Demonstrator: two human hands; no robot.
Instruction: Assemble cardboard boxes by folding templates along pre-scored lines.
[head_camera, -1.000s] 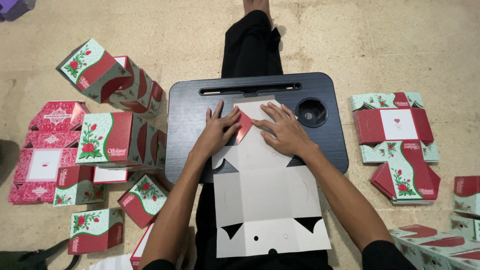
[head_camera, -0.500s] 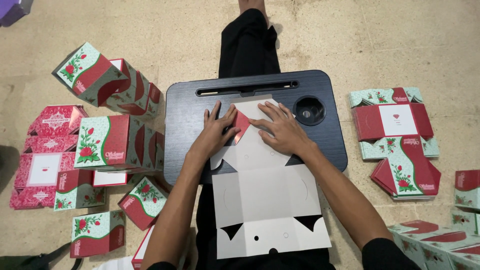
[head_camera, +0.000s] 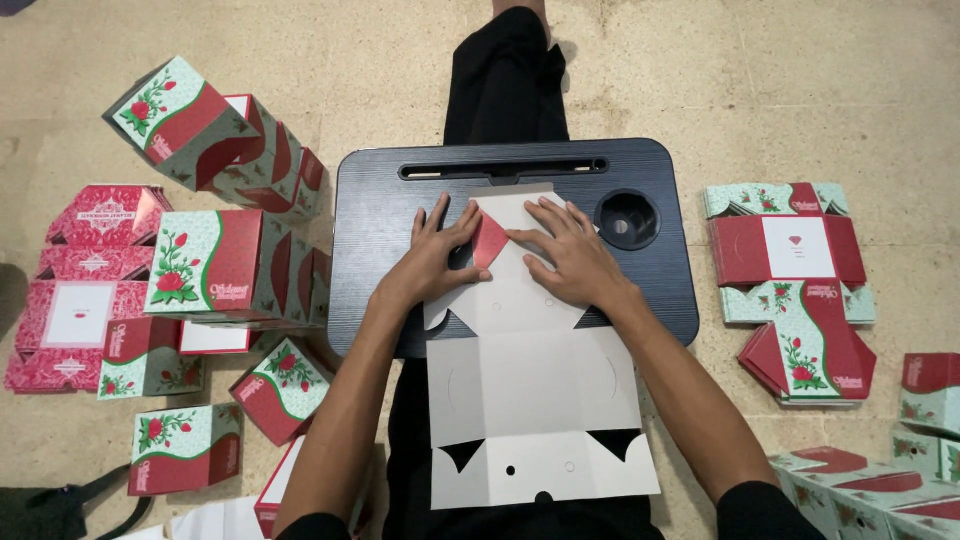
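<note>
A flat, unfolded cardboard box blank (head_camera: 530, 400) lies white side up across a black lap tray (head_camera: 380, 220) and my lap. My left hand (head_camera: 432, 255) presses flat on the blank's far left part, its thumb against a small red flap (head_camera: 489, 243) that is folded up and over. My right hand (head_camera: 570, 255) lies flat on the far right part, fingers spread, fingertips touching the same flap. Neither hand grips anything; both push down on the card.
Several folded red-and-green boxes with rose prints (head_camera: 215, 260) are piled on the floor at left. A stack of flat blanks (head_camera: 790, 265) lies at right, more at the lower right corner (head_camera: 880, 490). The tray has a round cup hole (head_camera: 627, 218) and a slot (head_camera: 500, 168). My black-trousered leg (head_camera: 505, 80) stretches ahead.
Both hands have stayed pressed on the blank's far end. The red flap between them stands a little more folded over; otherwise nothing has moved.
</note>
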